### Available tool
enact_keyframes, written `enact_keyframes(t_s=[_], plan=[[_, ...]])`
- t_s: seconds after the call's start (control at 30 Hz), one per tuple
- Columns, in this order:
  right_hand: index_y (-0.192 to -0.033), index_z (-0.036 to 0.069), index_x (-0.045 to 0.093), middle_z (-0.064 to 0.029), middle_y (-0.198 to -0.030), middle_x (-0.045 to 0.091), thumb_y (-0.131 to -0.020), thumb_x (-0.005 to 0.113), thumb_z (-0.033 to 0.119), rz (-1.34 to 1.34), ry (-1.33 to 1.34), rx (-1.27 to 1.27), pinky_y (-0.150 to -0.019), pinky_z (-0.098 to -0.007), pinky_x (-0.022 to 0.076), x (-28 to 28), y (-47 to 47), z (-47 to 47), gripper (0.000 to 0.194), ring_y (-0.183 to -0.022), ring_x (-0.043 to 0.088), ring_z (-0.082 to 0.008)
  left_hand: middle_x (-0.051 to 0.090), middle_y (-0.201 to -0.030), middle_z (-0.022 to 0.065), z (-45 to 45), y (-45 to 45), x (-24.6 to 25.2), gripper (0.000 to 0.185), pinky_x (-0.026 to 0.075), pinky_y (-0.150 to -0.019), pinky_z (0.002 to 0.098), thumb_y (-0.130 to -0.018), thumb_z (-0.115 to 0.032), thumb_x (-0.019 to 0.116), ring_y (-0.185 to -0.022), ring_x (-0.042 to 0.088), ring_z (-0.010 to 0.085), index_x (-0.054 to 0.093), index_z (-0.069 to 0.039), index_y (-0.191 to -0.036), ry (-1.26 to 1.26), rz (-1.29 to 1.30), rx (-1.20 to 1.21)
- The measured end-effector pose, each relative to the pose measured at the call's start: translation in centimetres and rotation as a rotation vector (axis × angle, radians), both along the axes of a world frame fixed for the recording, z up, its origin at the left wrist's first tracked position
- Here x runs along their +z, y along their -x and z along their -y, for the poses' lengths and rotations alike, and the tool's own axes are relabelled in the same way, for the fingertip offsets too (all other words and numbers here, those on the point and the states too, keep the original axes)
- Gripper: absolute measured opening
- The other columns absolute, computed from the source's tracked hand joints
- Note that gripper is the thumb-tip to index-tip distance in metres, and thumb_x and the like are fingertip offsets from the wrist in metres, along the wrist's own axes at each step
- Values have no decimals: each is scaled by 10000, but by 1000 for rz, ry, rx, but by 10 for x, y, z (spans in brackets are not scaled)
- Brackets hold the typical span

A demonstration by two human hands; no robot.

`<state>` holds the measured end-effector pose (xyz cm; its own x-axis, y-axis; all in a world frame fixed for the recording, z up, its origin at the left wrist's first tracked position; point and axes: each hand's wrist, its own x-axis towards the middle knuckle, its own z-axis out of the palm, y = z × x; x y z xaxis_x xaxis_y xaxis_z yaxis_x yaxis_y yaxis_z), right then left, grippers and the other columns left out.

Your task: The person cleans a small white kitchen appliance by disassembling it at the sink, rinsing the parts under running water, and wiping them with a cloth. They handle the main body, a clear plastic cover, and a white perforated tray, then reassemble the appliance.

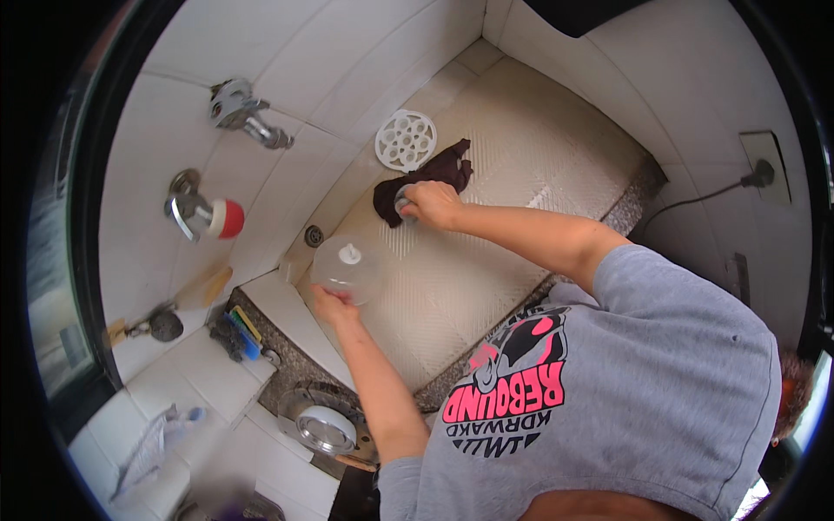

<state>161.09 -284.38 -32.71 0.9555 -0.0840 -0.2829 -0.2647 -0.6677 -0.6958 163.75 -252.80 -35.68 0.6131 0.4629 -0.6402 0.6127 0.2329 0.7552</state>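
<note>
My left hand [335, 306] grips the near edge of a clear plastic dome lid [339, 272] with a white knob [350, 253]. The lid is held low over the left part of a shallow, ridge-tiled basin [469, 299]. My right hand [431, 203] closes around a wadded grey pad or cloth [405, 203], whose exact kind is hidden by my fingers. Beneath that hand a dark brown cloth [440, 170] lies crumpled on the ridged tiles. Just beyond the cloth, against the back wall, rests a round white plastic egg tray [405, 140] with several round openings.
Two metal taps stick out from the wall, one bare [251, 117] and one with a red-and-white tip [218, 218]. A round drain [314, 236] sits below. Blue and yellow scrubbers [246, 333] and a white appliance base [326, 430] stand left; a plugged cord [710, 191] hangs right.
</note>
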Motion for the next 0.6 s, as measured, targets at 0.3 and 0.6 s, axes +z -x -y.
enact_keyframes(t_s=[0.3, 0.6], plan=[[-924, 74, 653, -117, -1043, 584, -715, 646, 104, -81, 240, 363, -744, -407, 546, -67, -25, 26, 212, -988, 596, -308, 564, -1169, 230, 107, -134, -34, 469, 415, -900, 513, -876, -240, 597, -1078, 520, 419, 508, -7, -1273, -1401, 600, -962], [-882, 51, 641, -141, -975, 601, -673, 627, 49, -439, 656, -40, -741, -447, 524, 33, 81, 225, 210, -904, 630, -331, 638, -1015, 233, 271, -136, -112, 404, 471, -902, 467, -823, -225, 683, -1009, 606, 377, 576, 34, -1114, -815, 103, -1097]])
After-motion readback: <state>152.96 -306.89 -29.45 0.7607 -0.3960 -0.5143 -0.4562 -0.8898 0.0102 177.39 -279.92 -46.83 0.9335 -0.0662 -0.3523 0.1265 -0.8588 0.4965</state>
